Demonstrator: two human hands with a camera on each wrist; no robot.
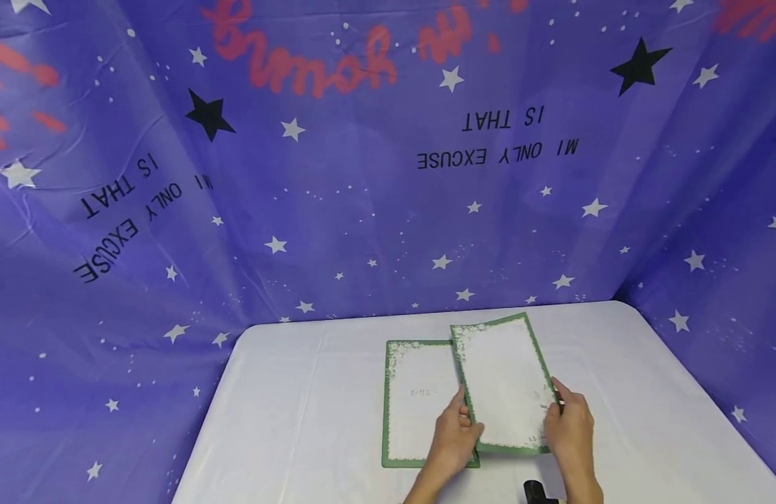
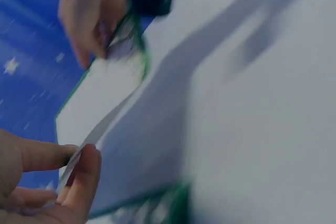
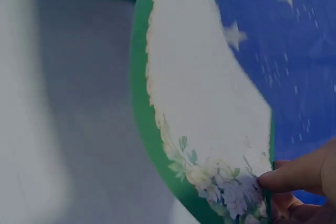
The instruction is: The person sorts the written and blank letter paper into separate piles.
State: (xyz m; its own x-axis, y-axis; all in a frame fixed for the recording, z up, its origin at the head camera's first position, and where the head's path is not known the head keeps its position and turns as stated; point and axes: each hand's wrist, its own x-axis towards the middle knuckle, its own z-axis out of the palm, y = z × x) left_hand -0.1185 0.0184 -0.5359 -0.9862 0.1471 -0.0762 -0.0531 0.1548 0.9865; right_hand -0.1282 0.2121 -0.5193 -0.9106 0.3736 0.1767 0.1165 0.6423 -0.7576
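Paper with a green border, raised at lower right of centre in the head view, between two hands. Left hand pinches its left edge near the bottom; right hand grips its right edge, thumb in front. Right wrist view, lower right: fingertips close on the corner, beside printed flowers. Left wrist view, lower left: fingers set narrow, only the sheet's thin edge between them. A second sheet, likewise green-bordered and bearing small marks near its middle, lies on the white table at bottom centre of the head view, its right part hidden behind the raised paper.

Chief hazard — bending. The paper bows between its two holds; should the hands draw closer together, the bow would probably deepen and might set as a crease. Drawn hard apart, the edges could slip from so slight a pinch, or tear. Uneven pressure at the flowered corner may crumple it.

Lesser hazard — disturbance below. The left hand overlies the second sheet; whether it touches cannot be told. Any contact, or a low sweep of the paper's bottom edge, could push that sheet askew.
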